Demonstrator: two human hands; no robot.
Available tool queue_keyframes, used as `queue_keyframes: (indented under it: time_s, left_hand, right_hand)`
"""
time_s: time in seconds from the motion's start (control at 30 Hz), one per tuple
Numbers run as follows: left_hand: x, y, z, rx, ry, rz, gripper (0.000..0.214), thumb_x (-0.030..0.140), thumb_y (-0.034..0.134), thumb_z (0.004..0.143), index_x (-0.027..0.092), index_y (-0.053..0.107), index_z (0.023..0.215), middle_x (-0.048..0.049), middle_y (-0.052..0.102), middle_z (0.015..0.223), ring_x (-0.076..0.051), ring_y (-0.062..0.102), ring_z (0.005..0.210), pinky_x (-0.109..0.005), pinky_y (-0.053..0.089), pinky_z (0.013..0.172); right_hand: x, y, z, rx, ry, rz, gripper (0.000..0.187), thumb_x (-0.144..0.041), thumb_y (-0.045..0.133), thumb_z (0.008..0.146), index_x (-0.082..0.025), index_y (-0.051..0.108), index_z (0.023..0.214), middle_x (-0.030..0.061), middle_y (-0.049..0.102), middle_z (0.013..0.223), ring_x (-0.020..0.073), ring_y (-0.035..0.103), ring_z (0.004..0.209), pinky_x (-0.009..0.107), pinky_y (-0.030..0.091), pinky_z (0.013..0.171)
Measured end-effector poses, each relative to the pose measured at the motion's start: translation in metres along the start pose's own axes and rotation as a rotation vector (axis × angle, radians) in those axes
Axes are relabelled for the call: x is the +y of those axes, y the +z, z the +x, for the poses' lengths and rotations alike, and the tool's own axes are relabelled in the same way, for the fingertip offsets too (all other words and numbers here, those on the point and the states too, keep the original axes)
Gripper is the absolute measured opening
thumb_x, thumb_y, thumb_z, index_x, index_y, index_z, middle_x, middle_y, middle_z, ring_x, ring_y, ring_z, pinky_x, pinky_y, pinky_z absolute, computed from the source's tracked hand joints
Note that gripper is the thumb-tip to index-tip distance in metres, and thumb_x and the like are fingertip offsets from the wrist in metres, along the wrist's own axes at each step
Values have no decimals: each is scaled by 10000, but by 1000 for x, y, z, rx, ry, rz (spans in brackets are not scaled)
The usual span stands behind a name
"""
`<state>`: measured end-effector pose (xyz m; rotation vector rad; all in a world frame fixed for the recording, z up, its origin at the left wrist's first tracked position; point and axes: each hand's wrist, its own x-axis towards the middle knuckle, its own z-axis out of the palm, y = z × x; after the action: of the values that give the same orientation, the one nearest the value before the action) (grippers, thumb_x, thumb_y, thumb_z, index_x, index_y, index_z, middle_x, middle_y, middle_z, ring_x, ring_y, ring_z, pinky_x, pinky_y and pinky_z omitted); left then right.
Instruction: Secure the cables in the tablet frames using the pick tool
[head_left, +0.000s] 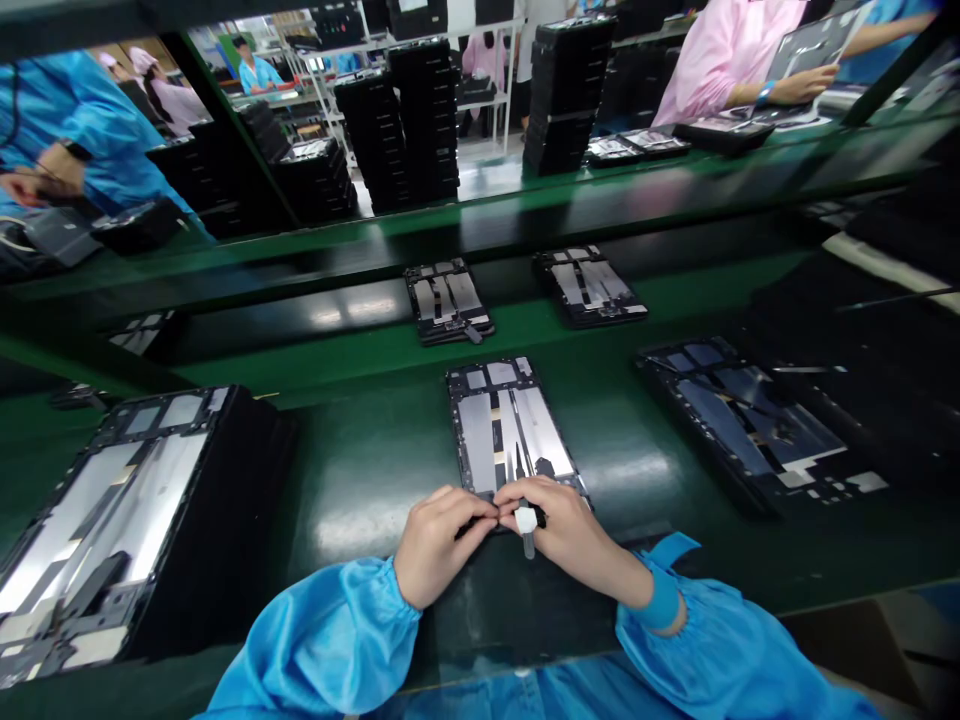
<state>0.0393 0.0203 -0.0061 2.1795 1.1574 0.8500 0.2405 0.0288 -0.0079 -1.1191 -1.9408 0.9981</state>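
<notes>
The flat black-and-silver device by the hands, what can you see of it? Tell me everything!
The flat, rectangular black-and-silver device has a dark frame, small grey panels along its far end and larger, shiny, metal-looking panels with a dark strip between them. It lies flat on the shiny green tabletop, far end angled left. The bare left hand and bare right hand meet over its near edge, hiding part of it; whether they touch it is unclear.
</notes>
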Motion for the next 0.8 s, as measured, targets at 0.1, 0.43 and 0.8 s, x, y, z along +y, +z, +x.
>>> queue_keyframes:
  time_s: [0.1, 0.43, 0.8]
  left_hand:
    - [-1, -2, -2, 4, 58, 68, 182, 291, 544, 969, 204, 702, 948, -37, 704, 859, -154, 629, 791, -260, 488, 705]
    - [8, -1, -12, -54, -20, 204, 233, 313, 509, 982, 211, 691, 880, -31, 620, 818, -153, 591, 775, -261, 486, 664]
    - [-5, -9, -40, -69, 308, 576, 351, 155, 422, 1000, 206, 540, 1326, -83, 655, 1169, -190, 593, 971, -324, 515, 839]
  right_hand:
    - [-2, -3, 0, -29, 24, 1, 229, -61, 619, 817, -232, 688, 953, 18, 753, 920, 206, 674, 876, 318, 515, 785]
    - [-1, -3, 0, -96, -119, -46, 468, 77, 475, 709, -232, 639, 1020, 3, 714, 827, 201, 619, 796, 326, 464, 755]
    - [5, 1, -5, -90, -213, -144, 589, 86, 430, 631, -220, 609, 1101, 35, 679, 861, 220, 586, 795, 339, 484, 717]
